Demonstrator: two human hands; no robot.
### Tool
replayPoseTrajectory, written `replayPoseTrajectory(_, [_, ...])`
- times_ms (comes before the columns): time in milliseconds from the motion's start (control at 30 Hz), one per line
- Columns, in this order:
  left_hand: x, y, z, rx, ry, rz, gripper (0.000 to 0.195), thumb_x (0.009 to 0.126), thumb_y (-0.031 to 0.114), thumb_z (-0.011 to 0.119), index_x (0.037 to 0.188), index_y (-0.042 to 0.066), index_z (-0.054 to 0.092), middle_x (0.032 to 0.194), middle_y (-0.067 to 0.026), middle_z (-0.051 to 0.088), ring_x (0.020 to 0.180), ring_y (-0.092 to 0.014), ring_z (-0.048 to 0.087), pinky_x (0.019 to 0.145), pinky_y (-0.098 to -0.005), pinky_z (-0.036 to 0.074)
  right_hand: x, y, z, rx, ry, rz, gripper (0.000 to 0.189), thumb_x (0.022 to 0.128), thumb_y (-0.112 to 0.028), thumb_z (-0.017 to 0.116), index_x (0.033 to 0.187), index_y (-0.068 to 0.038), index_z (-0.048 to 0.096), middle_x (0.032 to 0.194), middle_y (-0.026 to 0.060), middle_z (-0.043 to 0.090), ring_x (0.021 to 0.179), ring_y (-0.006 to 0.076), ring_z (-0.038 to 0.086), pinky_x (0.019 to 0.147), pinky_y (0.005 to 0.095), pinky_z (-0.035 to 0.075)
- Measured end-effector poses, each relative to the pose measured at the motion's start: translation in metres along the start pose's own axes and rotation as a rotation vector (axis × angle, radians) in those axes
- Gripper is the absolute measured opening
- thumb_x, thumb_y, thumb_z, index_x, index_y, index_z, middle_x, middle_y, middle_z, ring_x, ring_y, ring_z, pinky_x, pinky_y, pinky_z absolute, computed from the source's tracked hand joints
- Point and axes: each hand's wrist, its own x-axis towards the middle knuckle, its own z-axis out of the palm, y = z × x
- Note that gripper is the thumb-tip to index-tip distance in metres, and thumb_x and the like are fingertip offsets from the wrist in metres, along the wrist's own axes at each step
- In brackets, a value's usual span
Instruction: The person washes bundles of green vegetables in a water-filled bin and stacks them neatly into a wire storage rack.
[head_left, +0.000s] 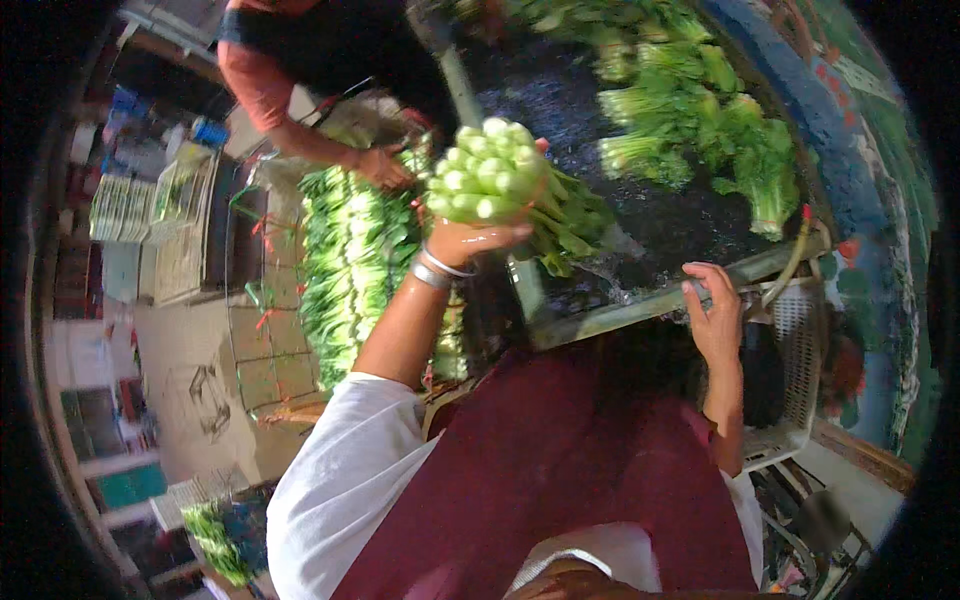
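A tied bunch of leafy greens (487, 176) with pale green stalk ends is gripped by my left hand (480, 240), which wears a light band and a metal bracelet at the wrist. The stalk ends face up and left, and the leaves hang over the edge of a water-filled trough (581, 322). My right hand (709, 296) touches the trough's near rim and holds nothing, its fingers spread. More bunches of greens (652, 135) lie in the trough's far right part. Water splashes below the held leaves.
Left of the trough, greens (352, 262) are stacked in rows, with a co-worker's hand (386, 166) at their far end. A white plastic basket (795, 360) stands at the right beside a yellowish hose (791, 266). Bundled greens (217, 544) lie at the lower left.
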Motion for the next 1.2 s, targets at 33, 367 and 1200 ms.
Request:
replayPoseTrajectory(33, [-0.039,0.021,-0.040,0.098,0.013,-0.017,0.078,0.070,0.014,0.088,0.139,0.004,0.053,0.137,-0.0095,0.058,0.124,-0.020,0.054,0.107,-0.0384,0.043,0.000,-0.019,0.024,0.054,-0.068,0.016,0.019,0.090,-0.004,0.067,0.108,-0.002,0.067,0.108,0.0125,0.069,0.104,0.0305,0.066,0.092,0.0372,0.050])
replayPoseTrajectory(367, [-0.319,0.026,-0.210,0.965,-0.385,-0.587,0.099,0.055,0.026,0.092,0.140,0.002,0.048,0.128,-0.0241,0.062,0.116,-0.039,0.062,0.100,-0.0426,0.050,-0.054,-0.102,0.241,-0.097,-0.301,-0.281,0.022,0.085,-0.009,0.072,0.106,-0.007,0.070,0.115,0.0125,0.066,0.121,0.0358,0.057,0.103,0.0451,0.045])
replayPoseTrajectory(1200, [-0.411,-0.214,-0.138,0.774,-0.644,-0.527,0.068,0.086,0.011,0.055,0.152,0.010,0.042,0.108,-0.0209,0.065,0.100,-0.040,0.063,0.086,-0.0469,0.052,-0.102,-0.135,0.262,-0.324,-0.380,-0.014,0.019,0.087,-0.009,0.071,0.106,-0.014,0.071,0.111,0.0084,0.070,0.117,0.0319,0.062,0.112,0.0510,0.037])
